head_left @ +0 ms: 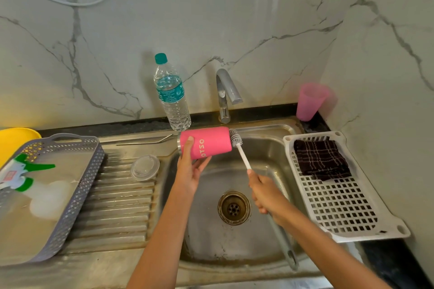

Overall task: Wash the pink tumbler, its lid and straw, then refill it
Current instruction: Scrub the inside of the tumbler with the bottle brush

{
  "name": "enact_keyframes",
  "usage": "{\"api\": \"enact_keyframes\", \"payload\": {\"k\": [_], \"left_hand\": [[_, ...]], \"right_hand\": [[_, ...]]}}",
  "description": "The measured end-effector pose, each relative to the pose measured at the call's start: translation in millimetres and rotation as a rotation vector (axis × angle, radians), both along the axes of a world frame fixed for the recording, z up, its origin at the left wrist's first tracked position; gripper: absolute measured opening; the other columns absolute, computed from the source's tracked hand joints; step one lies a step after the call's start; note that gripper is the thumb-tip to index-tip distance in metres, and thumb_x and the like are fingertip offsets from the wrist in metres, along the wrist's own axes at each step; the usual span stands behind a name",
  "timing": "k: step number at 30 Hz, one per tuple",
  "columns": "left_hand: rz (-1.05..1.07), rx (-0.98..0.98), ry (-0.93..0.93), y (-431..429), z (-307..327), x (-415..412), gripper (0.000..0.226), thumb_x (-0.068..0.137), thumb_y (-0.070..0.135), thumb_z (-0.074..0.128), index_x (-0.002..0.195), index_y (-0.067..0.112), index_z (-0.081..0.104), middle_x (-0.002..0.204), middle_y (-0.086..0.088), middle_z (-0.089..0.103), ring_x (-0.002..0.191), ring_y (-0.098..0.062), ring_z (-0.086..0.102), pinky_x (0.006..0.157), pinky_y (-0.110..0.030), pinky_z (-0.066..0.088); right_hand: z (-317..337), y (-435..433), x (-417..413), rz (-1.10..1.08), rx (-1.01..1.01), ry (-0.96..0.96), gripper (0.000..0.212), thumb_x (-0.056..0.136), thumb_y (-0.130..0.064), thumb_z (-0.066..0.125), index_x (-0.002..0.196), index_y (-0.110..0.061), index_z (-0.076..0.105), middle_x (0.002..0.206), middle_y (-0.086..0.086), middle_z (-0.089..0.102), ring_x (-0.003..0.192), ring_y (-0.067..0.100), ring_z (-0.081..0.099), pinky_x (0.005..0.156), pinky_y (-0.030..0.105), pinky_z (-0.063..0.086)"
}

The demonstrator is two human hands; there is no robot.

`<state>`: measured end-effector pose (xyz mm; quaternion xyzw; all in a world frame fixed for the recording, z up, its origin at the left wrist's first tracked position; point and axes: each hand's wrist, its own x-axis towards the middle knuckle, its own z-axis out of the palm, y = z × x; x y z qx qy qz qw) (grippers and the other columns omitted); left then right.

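Note:
My left hand (189,169) grips the pink tumbler (212,142), held on its side over the sink basin (211,230), silver rim to the left and base to the right. My right hand (267,195) grips the long handle of a white bottle brush (237,142), whose grey bristle head touches the tumbler's base end. The clear lid (145,167) lies on the ribbed drainboard. A metal straw (145,142) lies along the sink's back ledge, left of the tumbler.
A water bottle (171,94) with a teal cap stands behind the sink, left of the tap (225,94). A grey basket (77,185) with a spray bottle (18,173) sits left. A white rack (347,209) holding a dark cloth (321,159) sits right, a pink cup (310,101) behind.

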<state>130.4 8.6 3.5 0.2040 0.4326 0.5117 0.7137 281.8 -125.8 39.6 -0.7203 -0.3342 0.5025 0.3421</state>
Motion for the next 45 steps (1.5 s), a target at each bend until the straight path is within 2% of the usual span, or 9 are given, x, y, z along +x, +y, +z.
{"api": "enact_keyframes", "payload": {"k": [5,9,13,19,23,29,36,41,45], "left_hand": [[0.058,0.003,0.003,3,6,6,0.056,0.083,0.029,0.072,0.132,0.019,0.047,0.119,-0.01,0.066,0.107,-0.023,0.066,0.084,-0.038,0.059],[0.075,-0.02,0.032,10,7,0,0.042,0.082,0.025,0.075,0.116,0.022,0.05,0.118,-0.009,0.066,0.107,-0.024,0.065,0.087,-0.039,0.058],[-0.063,0.021,0.152,5,7,4,0.07,0.072,0.028,0.08,0.131,0.014,0.045,0.125,-0.011,0.064,0.109,-0.023,0.066,0.085,-0.035,0.058],[0.008,0.062,0.273,13,16,5,0.076,0.076,0.025,0.081,0.137,0.018,0.038,0.129,-0.006,0.056,0.112,-0.019,0.061,0.081,-0.029,0.058],[-0.152,0.146,0.409,8,16,6,0.073,0.075,0.022,0.082,0.135,0.015,0.042,0.128,-0.006,0.057,0.111,-0.019,0.063,0.077,-0.025,0.058],[-0.138,0.284,0.526,13,21,11,0.083,0.067,0.022,0.089,0.134,0.024,0.041,0.121,0.0,0.059,0.11,-0.017,0.062,0.093,-0.039,0.054],[-0.199,0.312,0.531,1,29,9,0.077,0.07,0.021,0.087,0.134,0.022,0.043,0.122,-0.002,0.06,0.108,-0.016,0.062,0.09,-0.036,0.056],[-0.076,0.295,0.542,10,36,7,0.077,0.07,0.019,0.087,0.132,0.021,0.042,0.12,-0.002,0.06,0.107,-0.016,0.062,0.093,-0.038,0.055],[-0.222,0.305,0.569,5,34,7,0.074,0.07,0.022,0.086,0.131,0.022,0.044,0.12,-0.002,0.061,0.106,-0.016,0.063,0.091,-0.039,0.056]], "right_hand": [[1,7,0,-0.008,-0.001,0.026,0.04,0.102,-0.046,0.031,0.076,-0.018,0.042,0.055,-0.004,0.033,0.038,0.007,0.028,0.036,0.02,0.026],[-5,-10,-6,0.023,-0.047,0.056,0.038,0.102,-0.044,0.032,0.079,-0.018,0.045,0.056,-0.004,0.034,0.039,0.006,0.028,0.037,0.019,0.025],[-5,4,5,-0.07,-0.046,0.116,0.037,0.102,-0.045,0.033,0.083,-0.016,0.046,0.055,-0.004,0.032,0.039,0.006,0.027,0.037,0.019,0.024],[-13,-8,-2,-0.016,-0.092,0.116,0.037,0.102,-0.044,0.033,0.083,-0.015,0.046,0.055,-0.004,0.032,0.04,0.007,0.027,0.037,0.019,0.023],[-15,-7,9,-0.046,-0.082,0.145,0.036,0.102,-0.042,0.034,0.079,-0.015,0.043,0.051,-0.006,0.032,0.038,0.006,0.026,0.037,0.019,0.022],[-17,-17,3,-0.009,-0.124,0.125,0.037,0.102,-0.042,0.034,0.078,-0.016,0.044,0.052,-0.005,0.034,0.038,0.006,0.028,0.037,0.019,0.023],[-13,-4,7,-0.071,-0.103,0.212,0.037,0.102,-0.042,0.035,0.077,-0.016,0.04,0.049,-0.007,0.03,0.036,0.005,0.024,0.034,0.017,0.02],[-9,-15,2,0.007,-0.125,0.224,0.037,0.102,-0.043,0.035,0.075,-0.017,0.039,0.05,-0.007,0.029,0.038,0.005,0.024,0.036,0.017,0.02],[-12,-9,12,-0.042,-0.119,0.219,0.038,0.102,-0.042,0.035,0.074,-0.017,0.04,0.047,-0.008,0.03,0.036,0.005,0.025,0.035,0.017,0.021]]}}
